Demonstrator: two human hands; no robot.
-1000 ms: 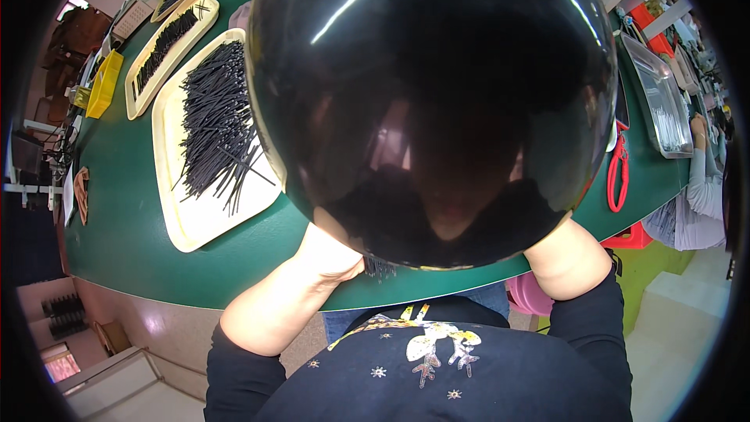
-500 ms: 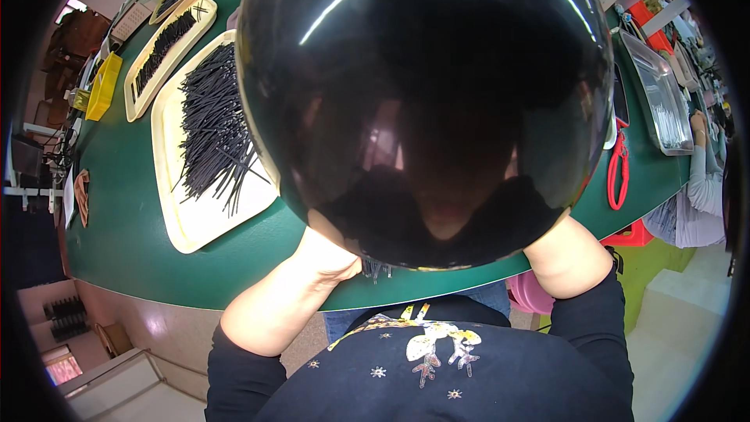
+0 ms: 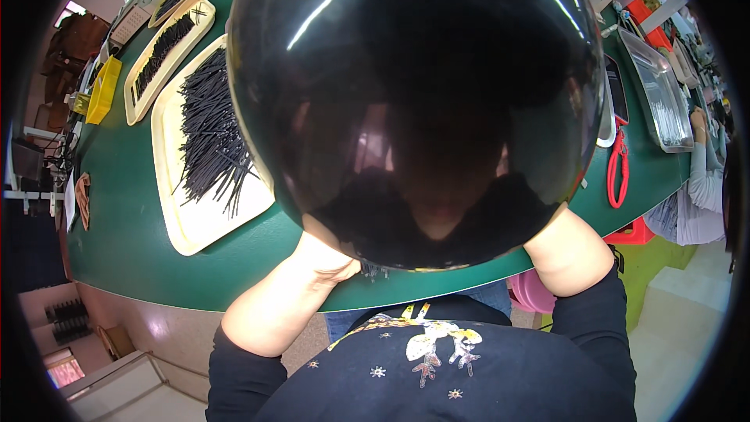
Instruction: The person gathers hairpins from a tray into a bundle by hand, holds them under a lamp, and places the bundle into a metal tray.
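Leftward slides the black dome [image 3: 422, 125], hiding the right hand and the fingers of the left hand [image 3: 332, 256]; can't tell either grip. Rods [image 3: 374, 270] poke out beside the left; more heap the tray [image 3: 183, 227], so plenty seems left.

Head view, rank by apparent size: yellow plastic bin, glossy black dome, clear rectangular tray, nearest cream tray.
1. Glossy black dome
2. Nearest cream tray, partly hidden by the dome
3. Clear rectangular tray
4. Yellow plastic bin
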